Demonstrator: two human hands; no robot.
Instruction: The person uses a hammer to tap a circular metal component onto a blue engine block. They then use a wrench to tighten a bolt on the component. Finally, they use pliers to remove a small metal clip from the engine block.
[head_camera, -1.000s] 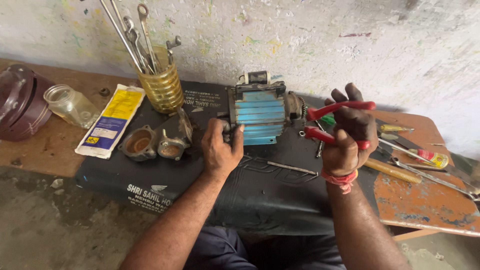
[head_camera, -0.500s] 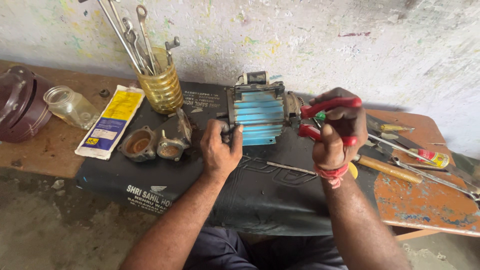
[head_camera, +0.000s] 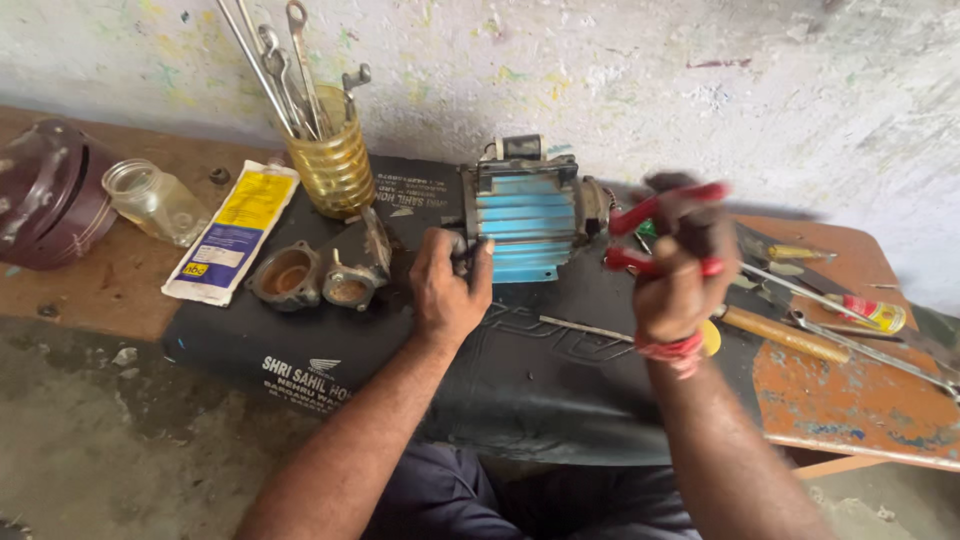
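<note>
Against a stained wall, a yellow jar (head_camera: 335, 165) holds wrenches (head_camera: 290, 65) beyond left-hand fingers (head_camera: 452, 262) gripping the blue motor (head_camera: 528, 220), while right-hand fingers (head_camera: 690, 235), blurred, clench red-handled pliers (head_camera: 655, 232).

**Blue motor and red pliers**

Small blue finned motor (head_camera: 527, 222), lying on its side on black mat, gripped at near end by left hand (head_camera: 447, 290). Red-handled pliers (head_camera: 662, 232), handles spread apart, held in right hand (head_camera: 680, 275) just beside motor's right end.

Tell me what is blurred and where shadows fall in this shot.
Head view: the right hand and its red-handled pliers smear with motion blur; the left hand and blue finned motor stay sharp; soft daylight, with a faint shadow on the wall behind the pliers.
</note>
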